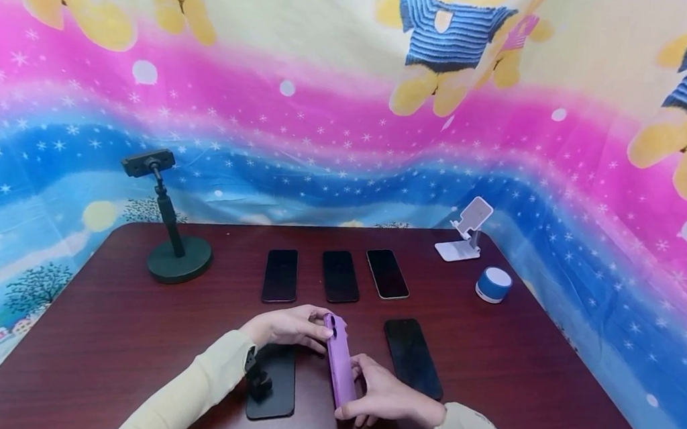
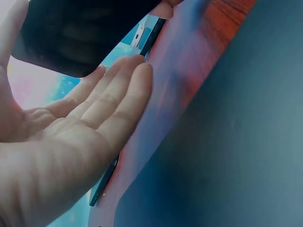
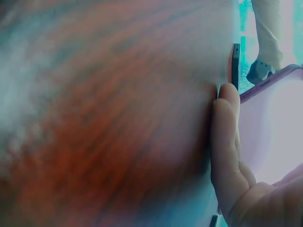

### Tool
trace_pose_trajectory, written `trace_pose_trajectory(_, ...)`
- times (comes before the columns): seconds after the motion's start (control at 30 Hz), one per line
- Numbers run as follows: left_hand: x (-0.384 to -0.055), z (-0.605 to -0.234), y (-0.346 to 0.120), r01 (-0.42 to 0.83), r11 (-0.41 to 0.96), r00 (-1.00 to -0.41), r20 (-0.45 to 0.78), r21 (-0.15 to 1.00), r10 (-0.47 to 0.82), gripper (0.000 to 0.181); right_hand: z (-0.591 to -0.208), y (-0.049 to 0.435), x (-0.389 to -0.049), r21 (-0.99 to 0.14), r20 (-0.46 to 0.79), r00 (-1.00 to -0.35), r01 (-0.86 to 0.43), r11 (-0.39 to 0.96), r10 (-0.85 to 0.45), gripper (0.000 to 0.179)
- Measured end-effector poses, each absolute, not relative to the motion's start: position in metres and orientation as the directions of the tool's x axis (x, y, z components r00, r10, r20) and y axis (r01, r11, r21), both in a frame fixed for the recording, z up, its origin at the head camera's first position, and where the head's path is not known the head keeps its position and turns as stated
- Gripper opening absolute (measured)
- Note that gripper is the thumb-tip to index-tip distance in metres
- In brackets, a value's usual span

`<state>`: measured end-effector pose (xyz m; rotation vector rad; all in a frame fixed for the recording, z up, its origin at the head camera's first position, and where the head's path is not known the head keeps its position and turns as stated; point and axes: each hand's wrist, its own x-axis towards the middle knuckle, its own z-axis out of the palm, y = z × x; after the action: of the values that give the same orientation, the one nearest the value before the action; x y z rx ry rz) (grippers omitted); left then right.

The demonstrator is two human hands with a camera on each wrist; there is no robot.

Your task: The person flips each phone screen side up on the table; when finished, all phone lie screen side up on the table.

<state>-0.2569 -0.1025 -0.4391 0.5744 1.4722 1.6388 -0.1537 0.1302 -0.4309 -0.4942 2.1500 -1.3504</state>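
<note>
A purple phone (image 1: 341,369) is tilted up on its edge above the table, its back with the camera lenses towards the right hand. My left hand (image 1: 289,326) holds its far end between thumb and fingers. Near its lower end, my right hand (image 1: 386,393) grips it with the thumb at the bottom corner. The left wrist view shows the phone's dark screen (image 2: 80,35) above the left palm (image 2: 71,137). Partly under the left wrist lies a dark phone (image 1: 281,388); another black phone (image 1: 413,358) lies beside the right hand.
Farther back lie three phones: left (image 1: 281,275), middle (image 1: 340,276) and right (image 1: 388,273). A dark green round-based phone stand (image 1: 179,259) rises at the left. At the back right are a white folding stand (image 1: 458,250) and a blue-and-white cylinder (image 1: 493,285). A patterned curtain (image 1: 326,132) surrounds the table.
</note>
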Motion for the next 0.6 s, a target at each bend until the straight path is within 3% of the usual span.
trace_pose_trajectory(0.23,-0.252,-0.437,-0.098,-0.264,0.009,-0.568,-0.163,0.964,0.807,0.080,-0.429,0.135,-0.159,-0.904,-0.272,-0.746,-0.018,0.426,-0.608,0.064)
trace_pose_trajectory(0.43,-0.247,-0.434,-0.094,-0.243,0.030,-0.619,-0.179,0.969,0.765,0.083,-0.423,0.133,-0.165,-0.870,-0.189,-0.845,-0.092,0.484,-0.500,0.065)
trace_pose_trajectory(0.6,-0.244,-0.433,-0.091,-0.228,0.025,-0.643,-0.170,0.973,0.746,0.062,-0.417,0.128,-0.170,-0.856,-0.096,-0.902,-0.140,0.498,-0.420,0.059)
